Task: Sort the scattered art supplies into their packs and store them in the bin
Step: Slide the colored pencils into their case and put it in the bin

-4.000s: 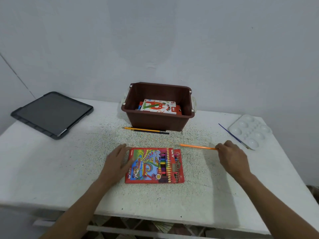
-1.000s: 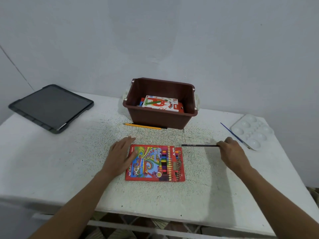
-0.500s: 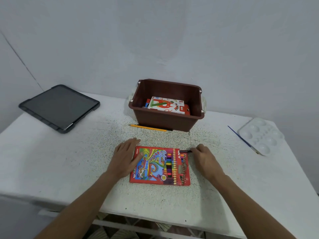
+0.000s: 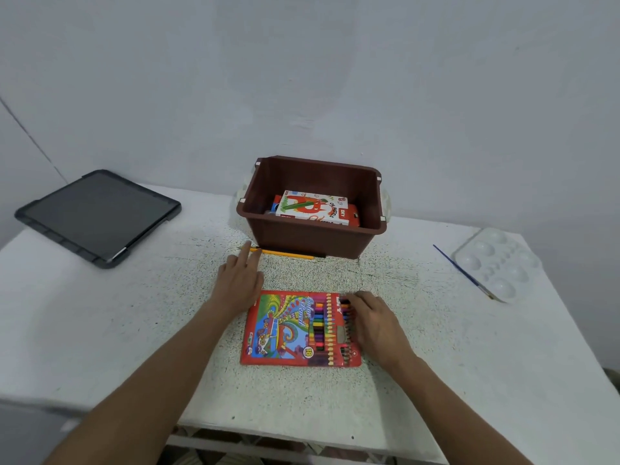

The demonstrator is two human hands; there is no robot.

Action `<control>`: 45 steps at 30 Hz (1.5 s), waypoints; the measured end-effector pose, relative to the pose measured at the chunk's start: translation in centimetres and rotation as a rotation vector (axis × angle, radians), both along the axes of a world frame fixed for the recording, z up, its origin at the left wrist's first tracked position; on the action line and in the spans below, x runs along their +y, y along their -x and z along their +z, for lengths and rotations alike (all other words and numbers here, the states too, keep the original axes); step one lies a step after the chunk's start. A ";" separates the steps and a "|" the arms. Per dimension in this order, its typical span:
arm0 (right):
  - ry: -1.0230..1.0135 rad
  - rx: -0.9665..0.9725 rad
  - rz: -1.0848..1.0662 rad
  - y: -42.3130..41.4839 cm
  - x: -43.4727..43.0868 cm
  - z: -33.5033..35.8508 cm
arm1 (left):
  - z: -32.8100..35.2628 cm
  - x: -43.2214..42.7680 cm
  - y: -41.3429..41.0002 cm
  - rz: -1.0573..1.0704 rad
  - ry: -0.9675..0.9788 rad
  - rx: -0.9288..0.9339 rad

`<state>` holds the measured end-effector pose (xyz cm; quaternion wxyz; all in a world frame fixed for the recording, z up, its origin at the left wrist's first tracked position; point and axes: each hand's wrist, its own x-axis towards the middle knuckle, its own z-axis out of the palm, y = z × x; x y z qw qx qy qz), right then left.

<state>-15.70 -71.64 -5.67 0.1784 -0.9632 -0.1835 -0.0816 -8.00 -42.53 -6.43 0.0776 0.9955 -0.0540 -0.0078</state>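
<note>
- The colour pencil pack [image 4: 285, 327] lies flat on the table [image 4: 134, 330], under the right grip [image 4: 372, 322] and just beside the wrist of the left grip [image 4: 240, 280].
- The right grip rests on the pack's right side. Its bent fingertips [image 4: 350, 302] touch the pencil ends at the far corner. I cannot tell if it pinches a pencil or only presses on them.
- The left grip is released, with its fingers stretched forward. One fingertip touches the near end of the yellow pencil [image 4: 288, 254].
- This yellow pencil lies across the table beyond both grips, close against the front wall of the brown bin [image 4: 312, 241].
- The bin stands beyond the left grip's fingers. Inside it an oil pastels box [image 4: 312, 209] lies on top of another red pack.
- Well apart to the right of the right grip, a blue paintbrush [image 4: 461, 271] lies beside a white palette [image 4: 496, 263].
- Well apart to the left of the left grip is a dark tablet [image 4: 97, 216] in a case.
</note>
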 end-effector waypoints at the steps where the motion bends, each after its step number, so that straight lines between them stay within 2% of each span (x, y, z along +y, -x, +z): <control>1: -0.016 -0.002 0.000 0.1 -0.1 0.0 | 0.1 -0.1 -0.3 -0.007 -0.031 0.012; 3: -0.032 0.006 -0.005 0.1 -0.1 0.0 | 0.0 -0.1 -0.4 -0.018 -0.068 0.000; 9: -0.048 0.012 -0.015 0.0 -0.3 -0.4 | -0.8 0.5 0.0 -0.033 -0.102 -0.203; 19: -0.075 0.029 -0.004 0.3 -0.3 -0.3 | -0.1 0.0 -0.1 -0.102 -0.126 -0.290; 22: -0.126 0.056 -0.020 0.3 -0.5 -0.3 | 0.4 -1.0 0.5 -0.120 0.041 -0.363; 25: -0.183 0.091 -0.065 -0.1 -0.4 0.0 | 1.1 -2.4 1.3 -0.120 0.321 -0.431; 28: -0.229 0.105 -0.133 -0.4 0.2 0.6 | 2.1 -4.0 2.0 -0.065 0.604 -0.419; 31: -0.256 0.065 -0.166 -0.9 1.0 1.4 | 3.1 -5.5 2.9 0.042 0.943 -0.322; 34: -0.279 0.015 -0.138 -1.3 2.0 2.3 | 3.9 -6.9 4.0 0.099 1.224 -0.098; 36: -0.271 -0.020 -0.104 -1.4 2.6 2.7 | 4.1 -7.7 4.7 0.097 1.328 0.005; 39: -0.250 -0.074 -0.077 -1.3 3.3 3.1 | 4.5 -8.5 5.2 0.095 1.425 0.066; 45: -0.175 -0.161 -0.052 -0.9 3.4 2.7 | 4.5 -8.4 5.9 0.078 1.460 0.107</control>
